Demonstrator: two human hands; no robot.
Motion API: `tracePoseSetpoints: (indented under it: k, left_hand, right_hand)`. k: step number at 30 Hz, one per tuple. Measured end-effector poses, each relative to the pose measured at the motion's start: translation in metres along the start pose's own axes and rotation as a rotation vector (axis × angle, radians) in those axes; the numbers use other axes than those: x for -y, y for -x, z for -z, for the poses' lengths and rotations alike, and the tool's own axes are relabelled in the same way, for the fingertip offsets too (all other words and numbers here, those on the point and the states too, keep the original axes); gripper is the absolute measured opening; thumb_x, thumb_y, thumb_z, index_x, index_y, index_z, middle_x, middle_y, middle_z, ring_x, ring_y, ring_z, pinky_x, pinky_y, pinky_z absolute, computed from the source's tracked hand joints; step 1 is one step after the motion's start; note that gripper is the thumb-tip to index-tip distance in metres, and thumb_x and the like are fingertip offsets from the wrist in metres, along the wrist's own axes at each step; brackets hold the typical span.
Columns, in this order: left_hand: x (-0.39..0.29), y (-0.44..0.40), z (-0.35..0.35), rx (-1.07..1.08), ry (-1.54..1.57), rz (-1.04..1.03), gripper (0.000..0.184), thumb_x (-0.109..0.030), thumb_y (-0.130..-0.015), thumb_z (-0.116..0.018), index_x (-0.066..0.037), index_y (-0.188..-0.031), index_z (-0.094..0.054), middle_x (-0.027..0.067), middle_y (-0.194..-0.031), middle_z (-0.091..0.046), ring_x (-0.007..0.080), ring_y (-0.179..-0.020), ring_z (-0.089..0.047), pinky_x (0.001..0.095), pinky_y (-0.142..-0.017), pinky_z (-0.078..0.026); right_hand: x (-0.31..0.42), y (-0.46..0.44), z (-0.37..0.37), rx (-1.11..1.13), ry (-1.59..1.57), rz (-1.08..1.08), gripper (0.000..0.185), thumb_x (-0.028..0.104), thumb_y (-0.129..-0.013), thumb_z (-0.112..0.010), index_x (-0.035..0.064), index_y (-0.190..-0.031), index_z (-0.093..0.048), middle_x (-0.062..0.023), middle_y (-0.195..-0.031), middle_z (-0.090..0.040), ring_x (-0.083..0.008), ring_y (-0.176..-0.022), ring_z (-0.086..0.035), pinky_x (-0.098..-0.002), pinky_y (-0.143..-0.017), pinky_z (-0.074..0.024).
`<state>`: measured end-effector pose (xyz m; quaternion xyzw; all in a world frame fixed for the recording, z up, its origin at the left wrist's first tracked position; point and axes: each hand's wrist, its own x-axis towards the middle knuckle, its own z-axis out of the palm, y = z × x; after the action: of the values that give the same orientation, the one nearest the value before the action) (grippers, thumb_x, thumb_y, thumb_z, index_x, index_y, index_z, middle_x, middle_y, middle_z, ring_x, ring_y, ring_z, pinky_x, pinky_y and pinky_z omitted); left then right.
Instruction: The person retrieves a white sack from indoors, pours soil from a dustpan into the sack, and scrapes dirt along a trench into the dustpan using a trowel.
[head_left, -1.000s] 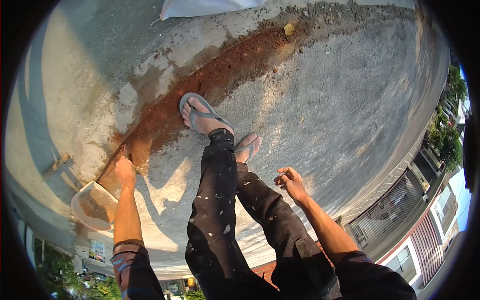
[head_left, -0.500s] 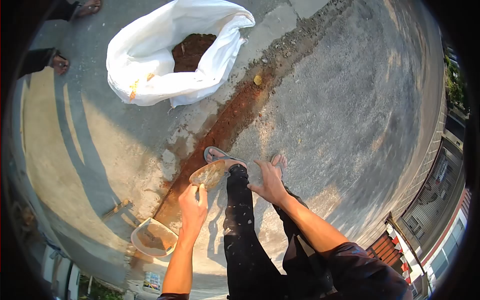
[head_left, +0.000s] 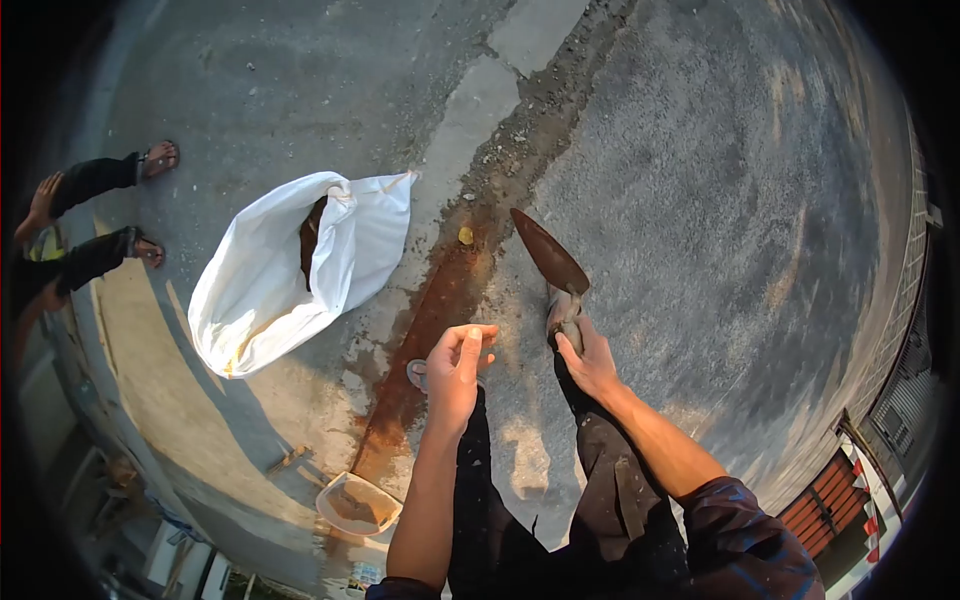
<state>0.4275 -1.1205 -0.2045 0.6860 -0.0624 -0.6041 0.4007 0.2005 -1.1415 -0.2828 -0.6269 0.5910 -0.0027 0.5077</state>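
Note:
My right hand [head_left: 592, 362] is wrapped round the handle of a pointed trowel [head_left: 548, 252], its brown-coated blade tilted up and away to the left above the pavement. My left hand [head_left: 460, 372] hovers to the left, over the edge of a reddish-brown strip in the ground [head_left: 428, 325]; its fingers are loosely bent and apart, with nothing visible in them. Further left stands a white sack [head_left: 365, 235], its mouth wide open, with brown material partly showing inside. Below my left hand's side sits a shallow plastic container [head_left: 330, 515] with brown material in it.
Another person's legs and bare feet [head_left: 160, 158] are at the far left, with a hand near the knee. A yellow round thing [head_left: 466, 236] lies on the strip. A small brush-like thing [head_left: 288, 460] lies near the container. Rough grey pavement [head_left: 720, 230] spreads right.
The trowel has passed from my left hand to my right hand. The view has shifted, with the sack now lower and differently angled. The other person's legs show more.

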Motion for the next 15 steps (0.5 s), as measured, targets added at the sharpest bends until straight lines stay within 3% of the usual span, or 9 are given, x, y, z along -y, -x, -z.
tracePoseSetpoints:
  k: [2, 3, 5, 7, 8, 10, 11, 15]
  left_hand:
    - [0.030, -0.018, -0.001, -0.045, -0.248, -0.033, 0.025, -0.024, -0.098, -0.054, -0.001, -0.092, -0.063, 0.0064, -0.093, -0.068, 0.0109, -0.085, -0.061, 0.0248, -0.079, -0.047]
    - [0.041, -0.024, -0.002, -0.067, -0.326, -0.029, 0.024, -0.023, -0.096, -0.056, 0.000, -0.090, -0.062, 0.0078, -0.089, -0.068, 0.0130, -0.084, -0.061, 0.0262, -0.078, -0.047]
    - [0.063, -0.047, -0.007, -0.082, -0.407, -0.024, 0.024, -0.022, -0.095, -0.058, 0.001, -0.088, -0.062, 0.0091, -0.085, -0.067, 0.0150, -0.082, -0.061, 0.0277, -0.077, -0.046]
    - [0.090, -0.065, -0.003, -0.151, -0.553, -0.005, 0.019, -0.017, -0.089, -0.062, 0.002, -0.091, -0.060, 0.0140, -0.087, -0.065, 0.0234, -0.084, -0.062, 0.0329, -0.079, -0.047]
    - [0.102, -0.077, 0.001, -0.148, -0.557, 0.000, 0.019, -0.017, -0.089, -0.062, 0.002, -0.091, -0.060, 0.0140, -0.087, -0.065, 0.0234, -0.084, -0.062, 0.0329, -0.079, -0.047]
    - [0.122, -0.107, 0.006, -0.159, -0.715, -0.262, 0.018, -0.012, -0.085, -0.064, 0.001, -0.097, -0.060, 0.0171, -0.094, -0.063, 0.0309, -0.090, -0.062, 0.0365, -0.083, -0.047]
    - [0.129, -0.127, 0.012, -0.125, -0.829, -0.242, 0.021, -0.009, -0.082, -0.063, -0.001, -0.102, -0.059, 0.0168, -0.103, -0.060, 0.0338, -0.101, -0.057, 0.0398, -0.088, -0.045]
    - [0.131, -0.224, 0.021, -0.071, -1.035, -0.407, 0.021, -0.007, -0.083, -0.061, -0.003, -0.104, -0.058, 0.0156, -0.107, -0.058, 0.0336, -0.107, -0.053, 0.0431, -0.091, -0.043]
  right_hand:
    - [-0.040, -0.033, 0.003, -0.244, -0.022, -0.026, 0.036, 0.031, -0.090, -0.060, 0.0002, -0.106, -0.052, -0.0219, -0.088, -0.064, -0.0397, -0.074, -0.062, -0.0440, -0.066, -0.0481]
    - [-0.038, -0.055, 0.024, -0.031, -0.346, -0.414, 0.035, 0.030, -0.091, -0.058, -0.0011, -0.105, -0.052, -0.0185, -0.079, -0.063, -0.0324, -0.065, -0.062, -0.0421, -0.061, -0.0477]
    - [-0.053, -0.099, 0.047, -0.043, -0.480, -0.364, 0.021, 0.026, -0.096, -0.052, 0.0052, -0.096, -0.048, -0.0009, -0.065, -0.048, -0.0079, -0.047, -0.046, -0.0250, -0.040, -0.0395]
    - [-0.092, -0.156, 0.055, -0.099, -0.387, -0.253, 0.021, 0.026, -0.096, -0.052, 0.0059, -0.092, -0.046, -0.0014, -0.066, -0.048, -0.0093, -0.048, -0.048, -0.0260, -0.041, -0.0406]
    - [-0.077, -0.181, 0.072, -0.083, -0.492, -0.291, 0.021, 0.026, -0.095, -0.052, 0.0052, -0.091, -0.047, -0.0024, -0.066, -0.050, -0.0103, -0.049, -0.049, -0.0269, -0.041, -0.0416]
    - [-0.060, -0.239, 0.097, -0.083, -0.605, -0.312, 0.021, 0.024, -0.094, -0.051, 0.0043, -0.090, -0.047, -0.0027, -0.066, -0.050, -0.0112, -0.048, -0.050, -0.0274, -0.041, -0.0425]
    - [-0.062, -0.269, 0.104, -0.102, -0.613, -0.296, 0.019, 0.023, -0.094, -0.050, 0.0042, -0.090, -0.046, -0.0019, -0.066, -0.049, -0.0111, -0.047, -0.048, -0.0271, -0.040, -0.0424]
    - [-0.057, -0.381, 0.115, -0.261, -0.505, -0.173, 0.020, 0.019, -0.093, -0.048, 0.0012, -0.084, -0.048, -0.0074, -0.060, -0.051, -0.0159, -0.049, -0.054, -0.0320, -0.040, -0.0426]
